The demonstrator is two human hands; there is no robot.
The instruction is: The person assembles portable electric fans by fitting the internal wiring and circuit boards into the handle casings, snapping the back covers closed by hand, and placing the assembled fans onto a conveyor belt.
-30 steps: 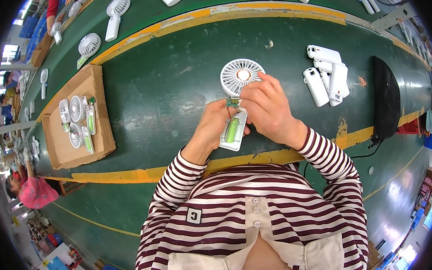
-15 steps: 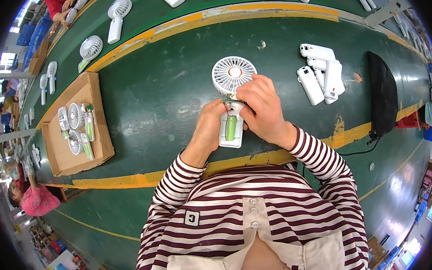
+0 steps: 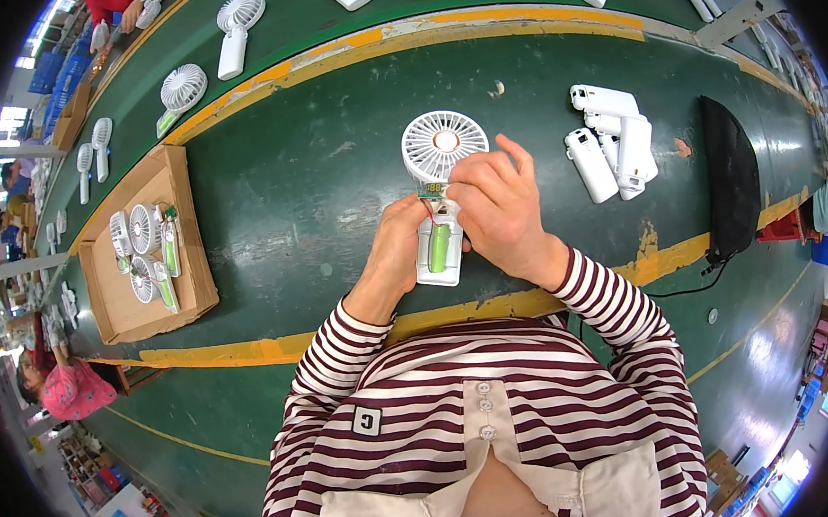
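A white handheld fan (image 3: pixel 444 147) lies face up before me, its round grille away from me and its handle toward me. The handle is uncovered and shows a green battery cell (image 3: pixel 440 247) with a red wire. A small green circuit board (image 3: pixel 431 190) sits at the neck, just below the grille. Closed around the handle's left side is my left hand (image 3: pixel 396 247), its fingertips near the board. My right hand (image 3: pixel 503 210) pinches at the board's right edge, index finger raised; whatever its fingertips hold is too small to make out.
At left, a cardboard box (image 3: pixel 204 271) holds several opened fans. White handle covers (image 3: pixel 635 155) lie piled at right, near a black pouch (image 3: pixel 731 177). Beyond the yellow edge, a green conveyor belt (image 3: pixel 278 44) carries more fans. A person in red (image 3: pixel 112 4) works at far left.
The circuit board has turned so its face shows more plainly. My right fingers have shifted slightly, with one finger lifted higher. Fans on the belt have moved a little to the right.
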